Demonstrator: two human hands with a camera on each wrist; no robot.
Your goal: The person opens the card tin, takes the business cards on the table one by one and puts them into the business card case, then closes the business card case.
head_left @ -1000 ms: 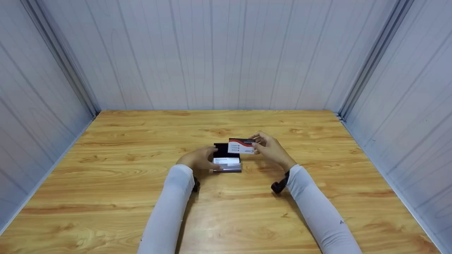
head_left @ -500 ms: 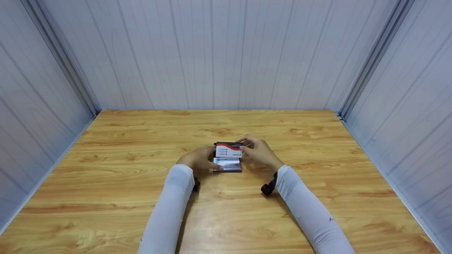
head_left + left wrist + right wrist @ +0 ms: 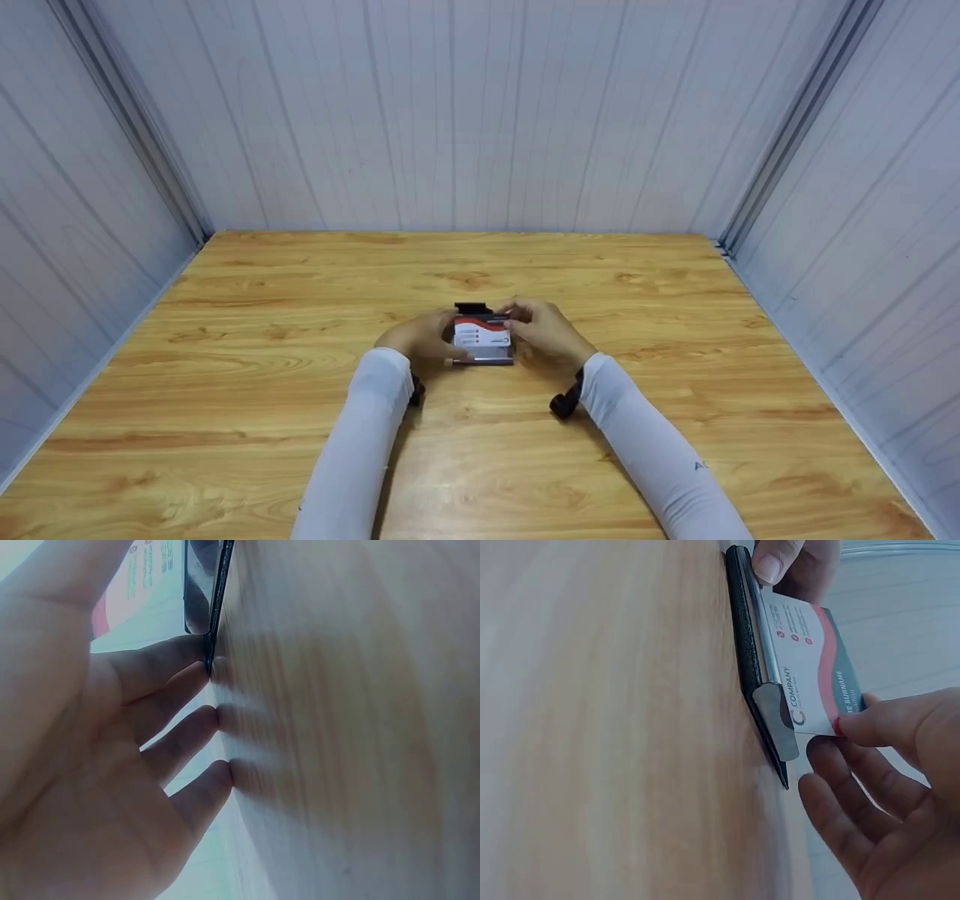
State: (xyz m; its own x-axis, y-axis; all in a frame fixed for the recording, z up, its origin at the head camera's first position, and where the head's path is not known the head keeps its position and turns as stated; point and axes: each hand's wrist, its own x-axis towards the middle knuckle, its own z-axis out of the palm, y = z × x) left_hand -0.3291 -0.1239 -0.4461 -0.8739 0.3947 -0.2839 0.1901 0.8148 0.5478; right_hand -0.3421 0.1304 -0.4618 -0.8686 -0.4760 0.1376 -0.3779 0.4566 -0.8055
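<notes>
A business card [image 3: 802, 652], white with a red wave and a dark band, is pinched between the thumb and fingers of my right hand [image 3: 549, 331]. In the right wrist view it slants with its lower edge inside the silver metal pocket of an open black card case [image 3: 751, 622]. The case lies on the wooden table, its dark lid [image 3: 471, 307] spread toward the back. My left hand [image 3: 421, 336] holds the case at its left side, thumb [image 3: 769, 566] on the metal front. In the left wrist view its other fingertips [image 3: 223, 772] rest at the table surface.
A wide wood-grain table [image 3: 480, 465] surrounds the case. Pale panelled walls [image 3: 480, 112] stand behind it and on both sides. Each wrist wears a black camera mount [image 3: 564, 403].
My right hand has brought the business card leftward and then down toward me, from above the lid to the metal pocket. My left hand has stayed at the case.
</notes>
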